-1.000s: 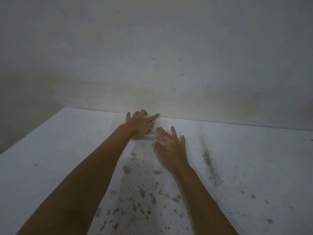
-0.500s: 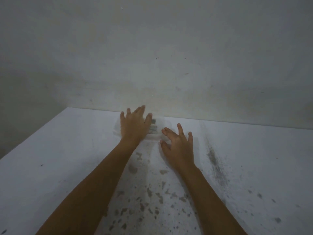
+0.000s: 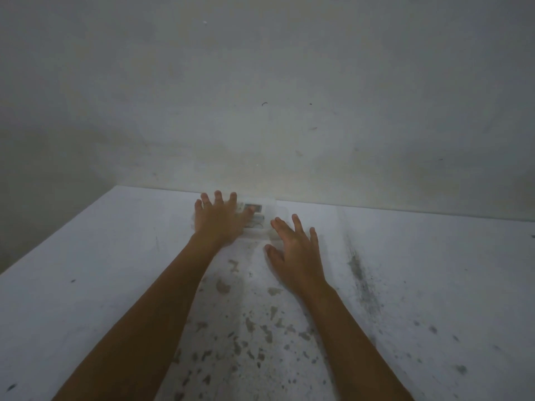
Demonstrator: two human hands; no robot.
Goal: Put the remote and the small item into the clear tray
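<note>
Clear tray (image 3: 270, 211) and remote (image 3: 254, 209) partly hidden beneath left hand (image 3: 220, 221); small item indiscernible.

Bare room: stained white table (image 3: 434, 285), plain wall (image 3: 260, 82).

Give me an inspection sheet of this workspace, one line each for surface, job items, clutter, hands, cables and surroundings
Surface: white table, dark stains and specks down its middle and right part.
Job's things: clear tray at the far edge by the wall; remote with a small screen lies inside it. Small item: too dim to tell apart.
Clutter: nothing seen.
Hands: left hand spread flat over the tray's left part, holding nothing visible; right hand open, just right of the tray, empty.
Cables: nothing seen.
Surroundings: bare grey wall with faint marks, dim light.
</note>
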